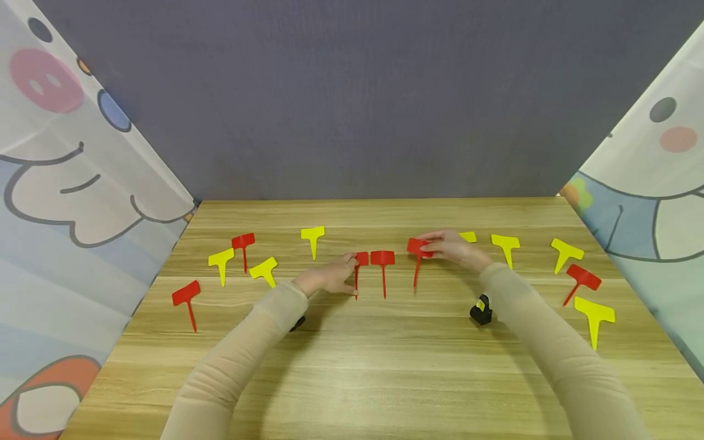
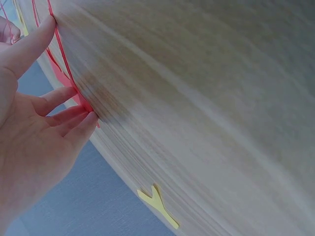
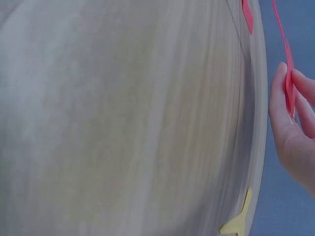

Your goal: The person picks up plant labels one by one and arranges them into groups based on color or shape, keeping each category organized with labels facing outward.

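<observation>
- the held tag, red, is pinched at its head between thumb and fingers of the right hand; it looks raised over the table, toward the far edge.
- only the head is gripped, so a loose pinch could let the stem swing or the tag drop askew.
- the middle tag, red, lies between the hands, untouched.
- the left tag, red, lies just beside it; the left hand spans it, fingers at the head and thumb near the stem's tip, well apart. uneven pressure could twist it or push it into the middle tag.
- toward the table's left edge: yellow tags and red tags.
- toward the right edge: more yellow ones and a red one. the right sleeve runs close to one yellow stem; a low sweep could drag it.
- past the far edge stands a grey wall.
</observation>
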Demonstrator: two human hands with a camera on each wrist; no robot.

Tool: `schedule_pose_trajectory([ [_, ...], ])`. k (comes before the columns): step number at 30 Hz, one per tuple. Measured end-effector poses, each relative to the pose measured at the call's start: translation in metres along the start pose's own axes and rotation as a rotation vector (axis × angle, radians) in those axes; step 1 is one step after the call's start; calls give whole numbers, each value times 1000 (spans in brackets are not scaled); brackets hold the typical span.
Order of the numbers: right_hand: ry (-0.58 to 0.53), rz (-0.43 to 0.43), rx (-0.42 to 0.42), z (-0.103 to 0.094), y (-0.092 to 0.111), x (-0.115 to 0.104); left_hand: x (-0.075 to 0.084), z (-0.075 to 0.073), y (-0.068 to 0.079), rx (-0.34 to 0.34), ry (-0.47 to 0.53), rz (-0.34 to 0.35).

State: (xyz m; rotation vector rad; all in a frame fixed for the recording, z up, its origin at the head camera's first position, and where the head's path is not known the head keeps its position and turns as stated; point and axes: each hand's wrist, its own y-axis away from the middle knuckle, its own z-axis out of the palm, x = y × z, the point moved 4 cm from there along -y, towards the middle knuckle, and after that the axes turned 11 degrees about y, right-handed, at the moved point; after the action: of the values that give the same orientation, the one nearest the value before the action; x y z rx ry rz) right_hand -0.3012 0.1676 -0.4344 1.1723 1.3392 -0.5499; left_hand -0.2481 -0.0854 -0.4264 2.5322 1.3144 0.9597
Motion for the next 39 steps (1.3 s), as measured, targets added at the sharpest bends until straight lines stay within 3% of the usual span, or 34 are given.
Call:
schedule_pose_trajectory([
  [15,143,39,-46,13,-2,1,3,-1,2,-9,-3,-16],
  [24,162,32,-29,15,-6,1,2,0,1,-10,-9,-18],
  [39,291,46,26,20,-10,-2,2,0,3,-13,11,-22],
])
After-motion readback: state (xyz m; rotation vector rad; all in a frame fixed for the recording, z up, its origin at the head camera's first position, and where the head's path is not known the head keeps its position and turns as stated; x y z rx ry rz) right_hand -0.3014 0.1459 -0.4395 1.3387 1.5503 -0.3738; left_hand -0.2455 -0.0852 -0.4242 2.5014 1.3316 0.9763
